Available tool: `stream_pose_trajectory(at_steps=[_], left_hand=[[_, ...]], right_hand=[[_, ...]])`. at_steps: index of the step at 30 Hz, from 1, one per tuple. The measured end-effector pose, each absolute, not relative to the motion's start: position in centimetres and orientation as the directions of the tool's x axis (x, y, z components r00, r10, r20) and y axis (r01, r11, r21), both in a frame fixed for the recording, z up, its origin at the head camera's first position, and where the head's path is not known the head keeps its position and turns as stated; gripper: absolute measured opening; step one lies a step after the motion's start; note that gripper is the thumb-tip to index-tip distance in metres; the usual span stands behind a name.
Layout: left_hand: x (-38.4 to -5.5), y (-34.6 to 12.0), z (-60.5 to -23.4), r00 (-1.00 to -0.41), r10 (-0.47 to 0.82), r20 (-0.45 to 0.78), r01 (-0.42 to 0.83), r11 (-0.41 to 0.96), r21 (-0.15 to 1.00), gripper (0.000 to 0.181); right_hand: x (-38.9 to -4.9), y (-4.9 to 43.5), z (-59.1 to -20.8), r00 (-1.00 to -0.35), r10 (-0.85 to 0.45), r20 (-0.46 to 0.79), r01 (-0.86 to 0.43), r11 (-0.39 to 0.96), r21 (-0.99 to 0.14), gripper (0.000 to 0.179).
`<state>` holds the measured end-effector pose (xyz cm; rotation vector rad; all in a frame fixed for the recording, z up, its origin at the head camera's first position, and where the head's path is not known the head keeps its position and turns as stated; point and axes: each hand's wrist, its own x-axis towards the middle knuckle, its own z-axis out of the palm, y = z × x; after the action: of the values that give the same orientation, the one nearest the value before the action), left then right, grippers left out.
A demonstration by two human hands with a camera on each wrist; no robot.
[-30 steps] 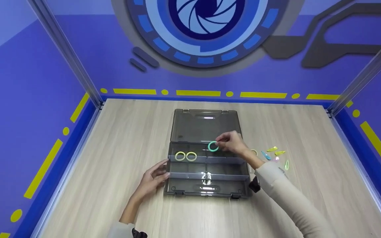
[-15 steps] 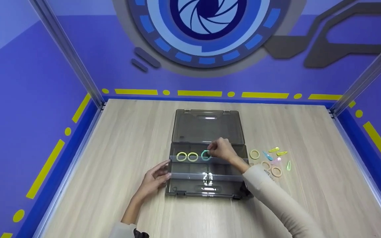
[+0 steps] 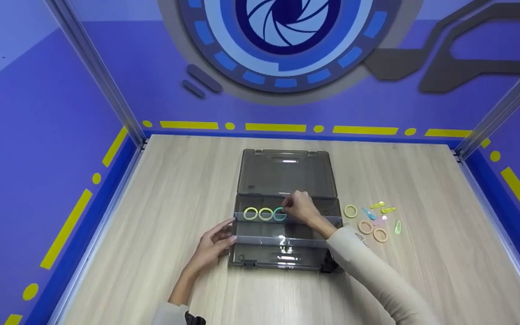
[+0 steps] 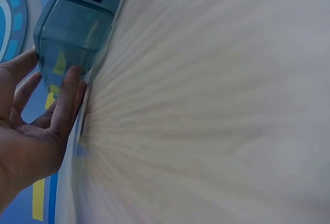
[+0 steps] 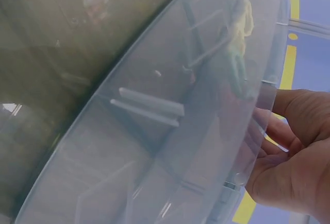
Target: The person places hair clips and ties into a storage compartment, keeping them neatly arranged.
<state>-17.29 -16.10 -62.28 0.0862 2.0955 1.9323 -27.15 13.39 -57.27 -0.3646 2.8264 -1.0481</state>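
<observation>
A smoky see-through compartment box (image 3: 260, 264) lies with its lid (image 3: 287, 174) folded back. In its rear row, two yellow hair ties (image 3: 244, 213) sit side by side, with a teal hair tie (image 3: 274, 214) just right of them. My right hand (image 3: 303, 209) pinches the teal one; in the right wrist view a clear divider (image 5: 154, 131) partly covers the fingers, and the yellow and teal hair ties (image 5: 238, 69) show blurred through it. My left hand (image 3: 210, 243) rests against the box's left side, its fairly straight fingers (image 4: 67, 98) touching the wall.
Right of the box lie a yellowish hair tie (image 3: 350, 217), two peach hair ties (image 3: 380, 242) and several snap hair clips (image 3: 380, 220) in yellow, blue, pink and green. Printed blue walls (image 3: 282, 110) enclose the wooden table (image 3: 188, 180) at the back and sides.
My right hand has brought the teal hair tie left and down into the rear row, up beside the yellow ones. The left hand has stayed at the box's side.
</observation>
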Motion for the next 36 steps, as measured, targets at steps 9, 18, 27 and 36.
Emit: stream_pose_trajectory(at_steps=[9, 18, 27, 36], left_hand=[[-17.2, -16.1, -62.2, -0.956, 0.238, -0.168, -0.151, 0.09, 0.984, 0.06], [-17.2, -16.1, -62.3, -0.959, 0.247, -0.14, -0.123, 0.085, 0.989, 0.059], [-17.4, -16.1, -62.3, -0.96, 0.238, -0.145, -0.124, 0.1, 0.987, 0.058], [-17.2, -16.0, -62.3, -0.96, 0.231, -0.16, -0.14, 0.1, 0.985, 0.058]], right_hand=[[-27.0, 13.7, -57.0, -0.952, -0.304, -0.034, -0.206, 0.716, -0.667, 0.008], [-26.9, 13.8, -57.0, -0.934, -0.345, -0.097, -0.183, 0.691, -0.699, 0.016], [-27.0, 16.0, -55.5, -0.885, -0.464, -0.031, -0.29, 0.603, -0.743, 0.018], [-26.7, 20.9, -53.0, -0.91, -0.415, -0.025, -0.191, 0.471, -0.861, 0.024]])
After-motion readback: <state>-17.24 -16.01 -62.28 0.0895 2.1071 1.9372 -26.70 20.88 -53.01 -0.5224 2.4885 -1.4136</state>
